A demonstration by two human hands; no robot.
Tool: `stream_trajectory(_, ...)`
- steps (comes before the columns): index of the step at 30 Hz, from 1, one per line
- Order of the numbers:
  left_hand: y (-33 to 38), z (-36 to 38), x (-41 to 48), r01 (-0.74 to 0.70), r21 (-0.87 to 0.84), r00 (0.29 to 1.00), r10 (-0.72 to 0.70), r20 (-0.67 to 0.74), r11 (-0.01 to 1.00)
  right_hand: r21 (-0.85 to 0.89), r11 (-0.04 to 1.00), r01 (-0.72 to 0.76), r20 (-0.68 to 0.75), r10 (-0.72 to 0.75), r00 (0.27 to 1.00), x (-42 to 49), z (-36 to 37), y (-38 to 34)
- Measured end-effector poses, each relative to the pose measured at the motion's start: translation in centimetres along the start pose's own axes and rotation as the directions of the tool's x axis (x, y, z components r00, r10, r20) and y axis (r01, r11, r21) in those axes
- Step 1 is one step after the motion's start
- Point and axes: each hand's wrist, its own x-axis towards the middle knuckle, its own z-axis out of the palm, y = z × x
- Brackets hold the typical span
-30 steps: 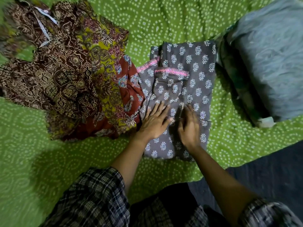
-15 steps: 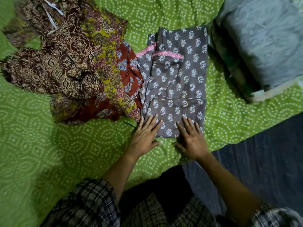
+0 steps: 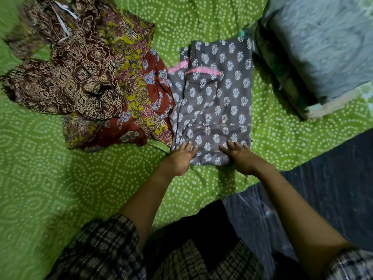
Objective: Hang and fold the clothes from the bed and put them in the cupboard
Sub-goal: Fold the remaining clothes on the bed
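Observation:
A grey garment (image 3: 218, 102) with white flower print and pink trim lies folded into a flat rectangle on the green bedsheet (image 3: 60, 188). My left hand (image 3: 178, 161) rests on its near left corner, fingers laid on the cloth. At the near right corner my right hand (image 3: 241, 158) rests the same way, fingers on the fabric. Neither hand plainly grips the hem. To the left lies a heap of unfolded clothes: a brown patterned piece (image 3: 76, 73), a yellow floral one (image 3: 137, 93) and a red one (image 3: 155, 91).
A grey-blue folded blanket (image 3: 323, 43) sits on the bed at the upper right, beside the garment. The bed's edge runs diagonally at the lower right, with dark floor (image 3: 333, 178) beyond. My checked sleeves and lap fill the bottom.
Both hands have slid from the middle of the grey garment back toward me, down to its near hem. The garment itself stays flat in place.

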Motion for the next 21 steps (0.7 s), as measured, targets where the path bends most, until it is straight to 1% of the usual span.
stream_trajectory(2, 0.4, -0.9, -0.9, -0.024, 0.007, 0.977, 0.022, 0.212, 1.0, 0.119, 0.991, 0.065, 0.217, -0.089, 0.972, -1.5, -1.9, -0.6)
stream_trajectory(4, 1.2, -2.2, -2.1, -0.015, -0.042, 0.922, 0.03, 0.386, 0.999, 0.186, 0.978, 0.097, 0.371, -0.162, 0.914, -2.5, -3.4, -0.9)
stream_trajectory(5, 1.3, -2.9, -2.6, 0.002, -0.084, 0.897, 0.036, 0.441, 0.996, 0.217, 0.972, 0.086, 0.411, -0.171, 0.895, -2.5, -3.9, -0.7)
stream_trajectory(6, 1.3, -3.4, -3.0, 0.039, -0.153, 0.884, 0.037, 0.466, 0.987, 0.253, 0.965, 0.064, 0.428, -0.171, 0.887, -2.4, -4.2, -0.4)
stream_trajectory(7, 1.1, -4.0, -3.1, 0.081, -0.244, 0.892, 0.039, 0.451, 0.966, 0.273, 0.961, 0.054, 0.419, -0.169, 0.892, -2.3, -4.8, -0.2)
stream_trajectory(8, 0.5, -4.5, -3.0, 0.1, -0.343, 0.92, 0.045, 0.39, 0.934, 0.24, 0.969, 0.054, 0.379, -0.145, 0.914, -2.0, -5.7, 0.2)
stream_trajectory(9, -0.2, -5.2, -2.8, 0.105, -0.416, 0.954, 0.026, 0.298, 0.903, 0.187, 0.982, 0.034, 0.311, -0.092, 0.946, -1.7, -6.6, 0.4)
stream_trajectory(10, -0.8, -6.1, -2.4, 0.1, -0.437, 0.982, -0.018, 0.188, 0.894, 0.148, 0.989, -0.011, 0.208, -0.02, 0.978, -1.4, -7.7, 0.9)
stream_trajectory(11, -1.1, -7.1, -2.1, 0.101, -0.425, 0.995, -0.079, 0.069, 0.899, 0.161, 0.984, -0.075, 0.084, 0.062, 0.995, -1.1, -8.5, 1.2)
stream_trajectory(12, -1.3, -8.1, -1.7, 0.121, -0.402, 0.987, -0.154, -0.052, 0.908, 0.201, 0.973, -0.115, -0.048, 0.127, 0.991, -0.6, -9.2, 1.6)
stream_trajectory(13, -1.3, -8.9, -1.2, 0.141, -0.396, 0.962, -0.22, -0.162, 0.907, 0.222, 0.967, -0.122, -0.196, 0.167, 0.966, 0.1, -9.7, 2.0)
stream_trajectory(14, -1.1, -9.5, -0.8, 0.139, -0.385, 0.924, -0.259, -0.28, 0.912, 0.209, 0.969, -0.131, -0.314, 0.194, 0.93, 0.8, -9.6, 2.2)
stream_trajectory(15, -1.0, -9.8, -0.4, 0.136, -0.345, 0.877, -0.275, -0.395, 0.929, 0.169, 0.973, -0.156, -0.374, 0.209, 0.903, 1.4, -9.6, 2.2)
stream_trajectory(16, -0.9, -9.9, -0.1, 0.129, -0.293, 0.832, -0.264, -0.488, 0.947, 0.137, 0.975, -0.176, -0.399, 0.217, 0.891, 1.9, -9.1, 2.1)
stream_trajectory(18, -0.9, -8.9, 0.9, 0.08, -0.229, 0.787, -0.203, -0.583, 0.97, 0.089, 0.981, -0.171, -0.409, 0.192, 0.892, 3.0, -8.1, 1.7)
stream_trajectory(19, -0.9, -8.1, 1.4, 0.04, -0.201, 0.783, -0.155, -0.602, 0.979, 0.065, 0.985, -0.163, -0.385, 0.175, 0.906, 3.4, -7.4, 1.5)
stream_trajectory(21, -0.7, -6.1, 2.2, -0.016, -0.125, 0.831, -0.056, -0.554, 0.992, 0.028, 0.989, -0.144, -0.319, 0.145, 0.937, 4.1, -5.4, 1.4)
